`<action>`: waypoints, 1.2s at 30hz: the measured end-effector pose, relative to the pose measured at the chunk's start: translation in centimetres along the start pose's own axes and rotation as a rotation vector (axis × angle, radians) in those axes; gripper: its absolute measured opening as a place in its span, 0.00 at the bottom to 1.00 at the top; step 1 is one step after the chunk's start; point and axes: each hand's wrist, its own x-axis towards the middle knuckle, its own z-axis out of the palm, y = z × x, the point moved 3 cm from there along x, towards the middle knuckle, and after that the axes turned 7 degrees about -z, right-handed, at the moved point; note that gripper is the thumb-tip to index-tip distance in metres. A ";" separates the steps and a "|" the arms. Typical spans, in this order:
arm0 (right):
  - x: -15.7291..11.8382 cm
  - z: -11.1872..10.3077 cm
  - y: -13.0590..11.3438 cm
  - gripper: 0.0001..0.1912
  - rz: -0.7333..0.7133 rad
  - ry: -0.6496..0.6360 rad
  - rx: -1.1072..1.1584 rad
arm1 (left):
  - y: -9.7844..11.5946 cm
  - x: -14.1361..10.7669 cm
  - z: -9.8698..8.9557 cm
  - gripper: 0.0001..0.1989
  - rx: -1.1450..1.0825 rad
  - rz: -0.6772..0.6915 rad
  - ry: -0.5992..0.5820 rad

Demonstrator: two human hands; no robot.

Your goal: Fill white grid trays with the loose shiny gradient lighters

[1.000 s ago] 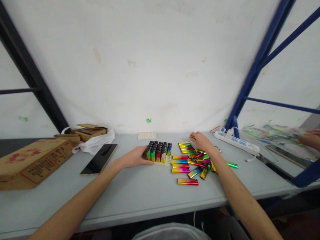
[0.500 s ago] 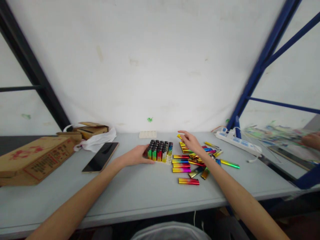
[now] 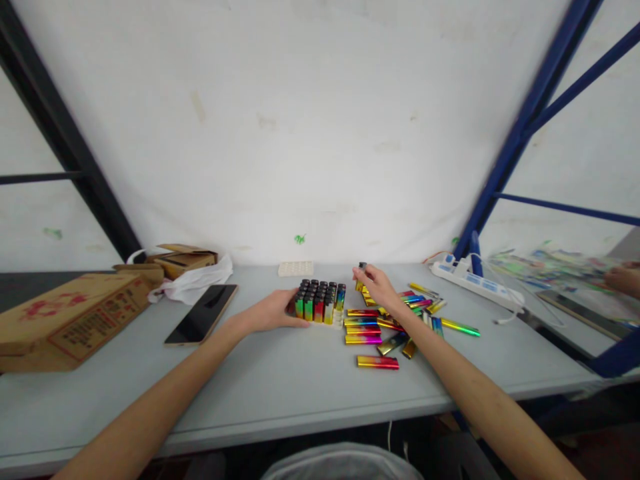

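A white tray (image 3: pixel 338 320) holds rows of upright metallic lighters (image 3: pixel 319 303) with black tops; slots at its right front side show bare. My left hand (image 3: pixel 273 311) is wrapped round the tray's left side, thumb along the front. My right hand (image 3: pixel 375 283) pinches a yellow lighter (image 3: pixel 359 284), black top up, behind the loose pile and to the right of the tray. Several multicoloured lighters (image 3: pixel 363 331) lie flat beside the tray, others in a heap partly under my right forearm. A single yellow-red lighter (image 3: pixel 378 363) lies nearest the front.
Another white tray (image 3: pixel 295 269) stands by the wall. On the left are a phone (image 3: pixel 201 315), a plastic bag (image 3: pixel 200 282) and a cardboard box (image 3: pixel 75 320). A power strip (image 3: pixel 477 285) lies on the right. Beyond the blue frame, another person's hand (image 3: pixel 623 277) shows.
The lighter in my right hand has turned from lying sideways to upright, and my fingers have closed round it. My left hand stays at the tray.
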 end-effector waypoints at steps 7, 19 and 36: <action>-0.6 1.3 -0.9 0.27 0.187 -0.128 0.387 | -0.2 0.1 0.0 0.34 0.035 -0.012 0.019; -1.3 1.1 -2.9 0.21 0.116 -0.007 -0.061 | -0.2 0.1 0.0 0.33 0.031 0.001 0.003; -0.8 0.2 -3.4 0.23 0.010 0.046 -0.164 | -0.2 0.1 0.0 0.32 0.055 -0.017 0.004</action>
